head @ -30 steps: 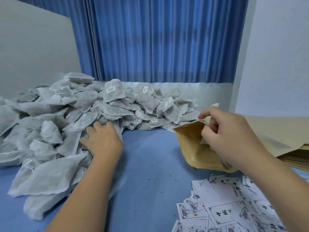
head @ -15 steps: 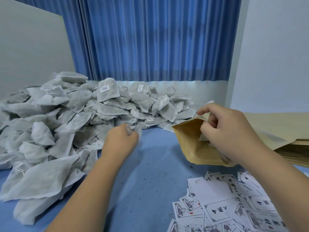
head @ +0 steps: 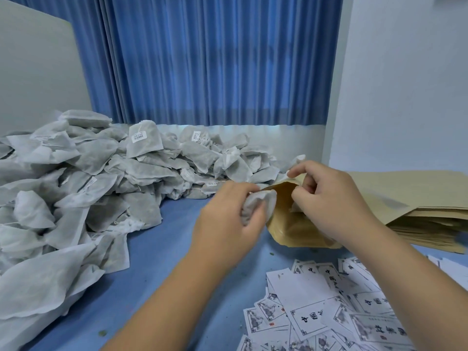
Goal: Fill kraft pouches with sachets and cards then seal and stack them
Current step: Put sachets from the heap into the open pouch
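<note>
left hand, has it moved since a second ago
Yes. The left hand has come right, off the sachet pile, to the mouth of the pouch, gripping a sachet.

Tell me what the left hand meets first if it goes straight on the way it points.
The pouch. The left hand, gripping a sachet, points right at the open mouth that the right hand holds. The sachet seems to touch the rim, though depth is unclear.

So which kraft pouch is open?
The kraft pouch the right hand grips by its mouth, where the left hand holds a sachet. The others lie flat in the stack to its right.
</note>
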`<state>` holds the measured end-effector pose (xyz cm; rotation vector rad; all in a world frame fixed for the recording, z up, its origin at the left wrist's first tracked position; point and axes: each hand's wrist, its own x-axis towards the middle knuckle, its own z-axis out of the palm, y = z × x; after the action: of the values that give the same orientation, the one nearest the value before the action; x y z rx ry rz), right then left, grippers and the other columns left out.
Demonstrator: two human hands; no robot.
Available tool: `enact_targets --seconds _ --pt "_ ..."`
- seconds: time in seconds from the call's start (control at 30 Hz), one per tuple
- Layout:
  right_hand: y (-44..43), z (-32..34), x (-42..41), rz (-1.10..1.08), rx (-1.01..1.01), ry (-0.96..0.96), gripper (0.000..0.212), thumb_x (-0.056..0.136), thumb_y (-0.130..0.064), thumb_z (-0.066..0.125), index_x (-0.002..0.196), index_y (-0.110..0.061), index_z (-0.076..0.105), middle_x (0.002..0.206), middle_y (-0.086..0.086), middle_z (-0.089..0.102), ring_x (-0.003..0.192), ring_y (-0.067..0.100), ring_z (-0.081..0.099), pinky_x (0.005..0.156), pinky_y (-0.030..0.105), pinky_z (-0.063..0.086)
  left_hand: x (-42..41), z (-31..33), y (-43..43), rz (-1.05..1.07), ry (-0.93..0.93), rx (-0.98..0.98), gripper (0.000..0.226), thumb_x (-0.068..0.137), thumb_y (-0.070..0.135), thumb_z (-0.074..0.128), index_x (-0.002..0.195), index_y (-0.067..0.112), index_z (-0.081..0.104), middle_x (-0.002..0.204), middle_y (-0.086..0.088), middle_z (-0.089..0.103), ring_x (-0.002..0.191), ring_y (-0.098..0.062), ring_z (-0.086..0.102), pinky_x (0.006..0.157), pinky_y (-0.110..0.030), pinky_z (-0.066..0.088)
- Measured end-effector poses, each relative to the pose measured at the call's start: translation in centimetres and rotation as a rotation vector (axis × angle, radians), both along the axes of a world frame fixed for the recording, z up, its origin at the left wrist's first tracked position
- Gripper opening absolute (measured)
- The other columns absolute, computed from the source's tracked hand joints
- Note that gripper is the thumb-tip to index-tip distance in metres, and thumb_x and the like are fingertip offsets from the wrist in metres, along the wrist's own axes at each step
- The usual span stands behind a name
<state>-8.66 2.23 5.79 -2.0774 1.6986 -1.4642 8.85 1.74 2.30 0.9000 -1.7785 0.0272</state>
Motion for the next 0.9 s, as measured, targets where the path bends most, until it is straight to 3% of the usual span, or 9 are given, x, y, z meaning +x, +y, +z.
enact_targets --seconds 0.07,0.13,0.27,0.37,0.47,0.57,0.63,0.77,0.9 --pt "0.0 -0.1 0.3 0.017 -0.007 -0.005 0.027 0.078 -0.006 0.055 0.086 -0.032 0.061 0.057 -0.014 0.051 0.057 0.005 0.047 0.052 0.017 0.036 -1.5 -0.4 0.6 -0.062 0.015 0.066 0.032 0.083 0.04 0.056 0.104 0.016 0.063 0.098 0.003 0.058 0.086 -0.007 0.051 0.072 -0.021 0.043" --pt "0.1 -0.2 0.8 0.037 -0.017 0.001 0.027 0.078 -0.006 0.055 0.086 -0.03 0.062 0.058 -0.012 0.052 0.056 0.006 0.047 0.052 0.017 0.037 -2.9 -0.6 1.3 -0.137 0.043 0.159 0.028 0.082 0.03 0.063 0.107 0.021 0.054 0.104 0.005 0.05 0.086 -0.005 0.049 0.073 -0.032 0.048" --pt "0.3 -0.1 1.4 0.065 -0.042 -0.018 0.029 0.077 -0.005 0.053 0.086 -0.031 0.062 0.067 -0.004 0.056 0.057 0.01 0.049 0.054 0.022 0.041 -4.0 -0.9 1.4 -0.054 0.112 0.375 0.026 0.08 0.03 0.062 0.091 0.036 0.039 0.099 0.012 0.043 0.081 -0.005 0.052 0.07 -0.039 0.05" --pt "0.6 0.3 1.8 0.089 -0.063 -0.04 0.029 0.076 -0.004 0.052 0.085 -0.03 0.061 0.065 -0.002 0.056 0.054 0.007 0.046 0.054 0.018 0.038 -3.5 -0.7 1.1 0.156 -0.061 0.305 0.024 0.081 0.036 0.056 0.091 0.033 0.034 0.099 0.012 0.042 0.079 -0.019 0.054 0.062 -0.035 0.045" --pt "0.9 0.4 2.4 0.118 -0.06 -0.032 0.03 0.075 -0.003 0.053 0.086 -0.03 0.062 0.063 -0.004 0.055 0.053 0.005 0.046 0.053 0.015 0.038 -3.1 0.0 0.7 0.225 -0.112 0.264 0.022 0.085 0.033 0.055 0.094 0.028 0.036 0.102 0.008 0.042 0.08 -0.025 0.055 0.057 -0.033 0.036" --pt "1.2 0.4 3.0 0.15 -0.052 -0.007 0.031 0.075 -0.002 0.054 0.089 -0.029 0.063 0.063 -0.005 0.056 0.057 0.005 0.05 0.056 0.016 0.041 -3.6 0.1 0.7 0.091 -0.077 0.35 0.016 0.085 0.021 0.051 0.098 0.025 0.044 0.101 0.007 0.045 0.082 -0.023 0.054 0.063 -0.037 0.044" --pt "1.3 0.5 3.1 0.162 -0.053 -0.001 0.031 0.074 -0.002 0.054 0.09 -0.028 0.063 0.06 -0.006 0.054 0.057 0.006 0.05 0.055 0.017 0.04 -3.9 -0.1 1.1 -0.059 -0.006 0.41 0.018 0.079 0.016 0.05 0.095 0.023 0.053 0.095 0.006 0.055 0.081 -0.018 0.055 0.065 -0.033 0.047" --pt "1.3 0.8 2.9 0.203 -0.053 -0.048 0.036 0.075 0.0 0.052 0.089 -0.03 0.064 0.056 -0.003 0.046 0.054 0.007 0.043 0.054 0.018 0.038 -3.8 0.0 1.2 -0.321 0.208 0.54 0.025 0.076 0.012 0.047 0.08 0.031 0.062 0.068 0.014 0.065 0.062 -0.001 0.057 0.051 -0.019 0.044" --pt "1.4 0.9 3.2 0.299 -0.062 -0.075 0.038 0.076 0.001 0.051 0.088 -0.032 0.063 0.056 -0.007 0.042 0.055 0.006 0.04 0.055 0.021 0.037 -3.6 0.1 0.5 -0.424 0.216 0.62 0.036 0.084 -0.002 0.049 0.071 0.03 0.06 0.056 0.019 0.061 0.052 0.004 0.051 0.047 -0.014 0.038"
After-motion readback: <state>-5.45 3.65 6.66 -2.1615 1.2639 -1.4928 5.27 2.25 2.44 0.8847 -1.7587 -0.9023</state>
